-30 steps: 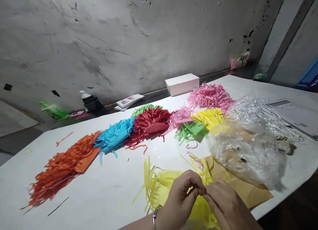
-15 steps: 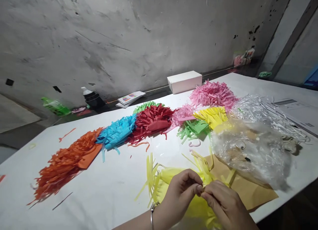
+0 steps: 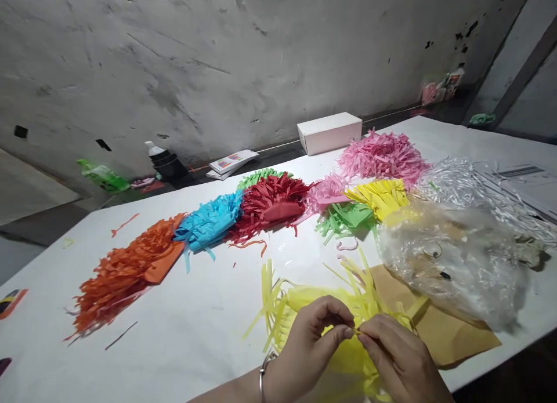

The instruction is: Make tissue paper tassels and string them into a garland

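Observation:
Fringed yellow tissue paper (image 3: pixel 300 296) lies at the near edge of the table, its cut strips fanning out to the left and upward. My left hand (image 3: pixel 311 348), with a silver bangle at the wrist, is above it, thumb and fingertips pinched at a thin yellow strip. Close beside it, my right hand (image 3: pixel 398 351) pinches the same strip between thumb and forefinger. A small bit of yellow shows between the two sets of fingertips. My hands hide part of the sheet. Brown paper (image 3: pixel 452 336) lies to the right, partly under some strips.
Fringed bundles in orange (image 3: pixel 130 275), blue (image 3: pixel 211 217), dark red (image 3: pixel 276 209), pink (image 3: pixel 385 156), green (image 3: pixel 348 217) and yellow (image 3: pixel 383 197) cross the table. A clear plastic bag (image 3: pixel 452 258) sits at right, near white strands (image 3: pixel 461 182). A white box (image 3: pixel 329 133) stands behind.
The view has shifted slightly, so table things appear a little further right. My fingertips have drawn slightly apart, with yellow paper now showing between them.

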### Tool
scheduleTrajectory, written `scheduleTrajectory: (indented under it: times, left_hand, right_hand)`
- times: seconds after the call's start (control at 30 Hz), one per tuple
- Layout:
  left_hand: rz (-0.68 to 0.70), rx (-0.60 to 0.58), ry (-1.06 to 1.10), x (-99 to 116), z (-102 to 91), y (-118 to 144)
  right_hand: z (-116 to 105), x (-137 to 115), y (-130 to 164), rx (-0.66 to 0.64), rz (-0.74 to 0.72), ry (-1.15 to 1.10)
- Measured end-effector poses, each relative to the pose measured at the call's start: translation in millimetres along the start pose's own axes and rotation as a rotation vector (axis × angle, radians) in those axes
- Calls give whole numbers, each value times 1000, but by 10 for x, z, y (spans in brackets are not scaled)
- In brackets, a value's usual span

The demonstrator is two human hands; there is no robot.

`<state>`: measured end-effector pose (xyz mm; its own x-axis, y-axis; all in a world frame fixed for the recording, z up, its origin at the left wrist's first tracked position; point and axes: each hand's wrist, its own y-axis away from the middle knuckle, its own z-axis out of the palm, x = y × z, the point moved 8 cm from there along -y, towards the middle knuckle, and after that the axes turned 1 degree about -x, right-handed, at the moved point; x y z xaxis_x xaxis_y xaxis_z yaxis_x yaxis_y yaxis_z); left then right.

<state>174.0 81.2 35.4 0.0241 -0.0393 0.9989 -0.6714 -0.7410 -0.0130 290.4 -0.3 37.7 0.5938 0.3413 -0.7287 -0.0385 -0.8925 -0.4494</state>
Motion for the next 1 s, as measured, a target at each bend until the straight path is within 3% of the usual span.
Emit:
scheduleTrajectory:
  times: [0.13, 0.3, 0.5, 0.8, 1.0]
  left_hand:
    - [21, 7, -53, -27, 9, 31]
    - [57, 0, -115, -31, 20, 67]
    - [26, 45, 13, -46, -21, 51]
    - [25, 30, 33, -76, 5, 49]
    - [-121, -1, 262, -228, 39, 16]
  right_hand:
    - [21, -69, 27, 38, -76, 108]
    - [68, -33, 68, 104, -3, 104]
    - [101, 31, 80, 155, 64, -24]
    - [29, -53, 98, 230, -23, 44]
    - [74, -3, 46, 163, -3, -7]
